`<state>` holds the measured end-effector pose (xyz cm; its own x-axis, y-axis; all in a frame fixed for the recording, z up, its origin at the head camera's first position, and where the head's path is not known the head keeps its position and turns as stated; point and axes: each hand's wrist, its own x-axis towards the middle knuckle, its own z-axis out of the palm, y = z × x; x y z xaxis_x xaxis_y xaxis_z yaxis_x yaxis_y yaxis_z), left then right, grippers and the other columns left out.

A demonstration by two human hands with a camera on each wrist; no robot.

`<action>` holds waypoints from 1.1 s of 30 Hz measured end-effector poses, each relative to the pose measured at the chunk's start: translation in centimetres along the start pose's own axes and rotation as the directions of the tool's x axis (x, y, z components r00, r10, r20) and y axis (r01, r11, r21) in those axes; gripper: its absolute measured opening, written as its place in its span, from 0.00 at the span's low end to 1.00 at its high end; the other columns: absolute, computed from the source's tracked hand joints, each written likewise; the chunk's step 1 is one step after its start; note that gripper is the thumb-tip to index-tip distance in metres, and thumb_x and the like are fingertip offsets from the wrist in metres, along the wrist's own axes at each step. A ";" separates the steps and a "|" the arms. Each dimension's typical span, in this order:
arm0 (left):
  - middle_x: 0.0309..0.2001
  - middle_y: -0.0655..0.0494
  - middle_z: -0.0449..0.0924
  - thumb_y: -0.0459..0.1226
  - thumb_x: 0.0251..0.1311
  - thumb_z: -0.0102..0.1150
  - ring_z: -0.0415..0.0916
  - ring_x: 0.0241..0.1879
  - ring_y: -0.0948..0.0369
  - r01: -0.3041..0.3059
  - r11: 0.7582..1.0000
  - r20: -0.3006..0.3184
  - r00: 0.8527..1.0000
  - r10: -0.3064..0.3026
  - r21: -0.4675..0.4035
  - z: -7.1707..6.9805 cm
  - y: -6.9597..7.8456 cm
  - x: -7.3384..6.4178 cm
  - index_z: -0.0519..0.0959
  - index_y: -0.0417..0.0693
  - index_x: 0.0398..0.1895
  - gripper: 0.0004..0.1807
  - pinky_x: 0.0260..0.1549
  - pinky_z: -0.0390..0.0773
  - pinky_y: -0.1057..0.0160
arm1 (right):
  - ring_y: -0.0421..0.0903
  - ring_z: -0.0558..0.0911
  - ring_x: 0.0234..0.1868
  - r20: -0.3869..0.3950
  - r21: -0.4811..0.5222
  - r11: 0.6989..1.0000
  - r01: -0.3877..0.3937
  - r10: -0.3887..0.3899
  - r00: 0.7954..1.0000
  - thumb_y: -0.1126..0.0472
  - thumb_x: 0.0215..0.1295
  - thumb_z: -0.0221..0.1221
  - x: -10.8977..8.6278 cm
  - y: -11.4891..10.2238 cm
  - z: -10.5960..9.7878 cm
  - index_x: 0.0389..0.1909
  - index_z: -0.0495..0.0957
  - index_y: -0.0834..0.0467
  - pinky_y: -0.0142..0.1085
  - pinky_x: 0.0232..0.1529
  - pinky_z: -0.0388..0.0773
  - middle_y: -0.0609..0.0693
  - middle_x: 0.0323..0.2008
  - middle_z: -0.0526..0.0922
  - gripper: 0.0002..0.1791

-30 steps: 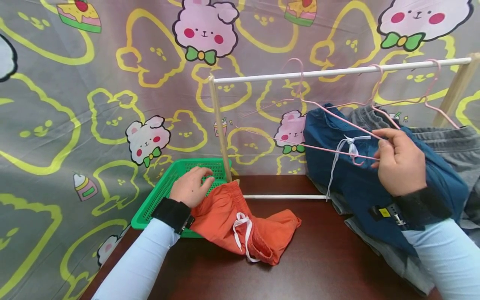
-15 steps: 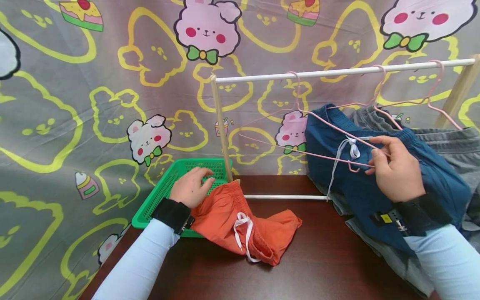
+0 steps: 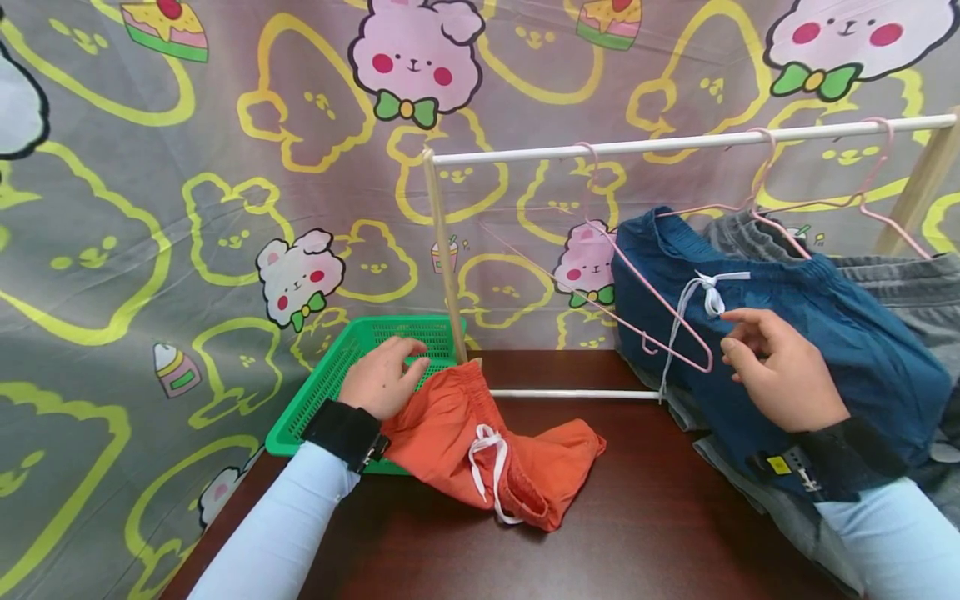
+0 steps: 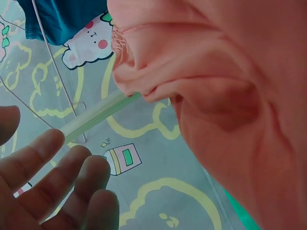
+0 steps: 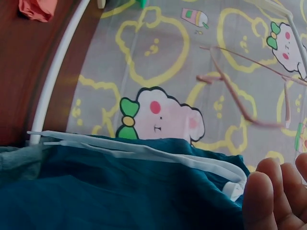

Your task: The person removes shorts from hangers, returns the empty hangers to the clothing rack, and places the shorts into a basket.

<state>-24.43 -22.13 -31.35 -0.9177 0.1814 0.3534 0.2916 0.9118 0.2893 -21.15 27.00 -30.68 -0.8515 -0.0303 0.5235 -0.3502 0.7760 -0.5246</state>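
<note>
In the head view my right hand is loosely bent and holds nothing, just right of a pink wire hanger. The hanger hangs tilted from the white rail. Behind that hand hang blue shorts with a white drawstring. My left hand hovers at the green basket with relaxed fingers and nothing between them. Orange shorts with a white drawstring lie beside it, their upper part close to its wrist. In the left wrist view their orange cloth fills the right side.
Grey pants hang on further pink hangers at the right end of the rack. The rack has a wooden post at the left and a low white bar. Everything stands on a dark brown table before a patterned curtain.
My right hand has let go of the pink hanger and drawn slightly down. The hanger's near corner has swung left, away from the fingers. The left hand and orange shorts have stayed put.
</note>
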 end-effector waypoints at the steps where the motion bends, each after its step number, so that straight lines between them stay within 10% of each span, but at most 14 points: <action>1: 0.50 0.53 0.81 0.49 0.74 0.54 0.80 0.43 0.55 0.000 1.000 0.001 1.000 0.000 0.002 0.0 0.0 0.0 0.80 0.50 0.59 0.19 0.41 0.81 0.50 | 0.50 0.80 0.30 0.007 -0.004 1.000 0.005 -0.005 1.000 0.59 0.76 0.52 -0.2 0.1 0.1 0.66 0.68 0.61 0.32 0.26 0.76 0.57 0.40 0.78 0.22; 33: 0.58 0.46 0.78 0.51 0.71 0.56 0.75 0.56 0.47 0.058 0.997 0.045 0.997 -0.060 0.052 -0.4 -2.8 -3.5 0.76 0.48 0.65 0.25 0.52 0.77 0.41 | 0.58 0.75 0.48 0.150 0.021 1.000 -0.022 0.019 0.989 0.47 0.79 0.51 -2.5 1.2 3.5 0.63 0.72 0.61 0.56 0.44 0.76 0.61 0.54 0.77 0.24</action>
<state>-21.89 -25.49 -33.05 -0.9449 0.1428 0.2946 0.2238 0.9386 0.2627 -20.78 25.75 -35.00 -0.9068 -0.1098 0.4071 -0.3395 0.7628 -0.5504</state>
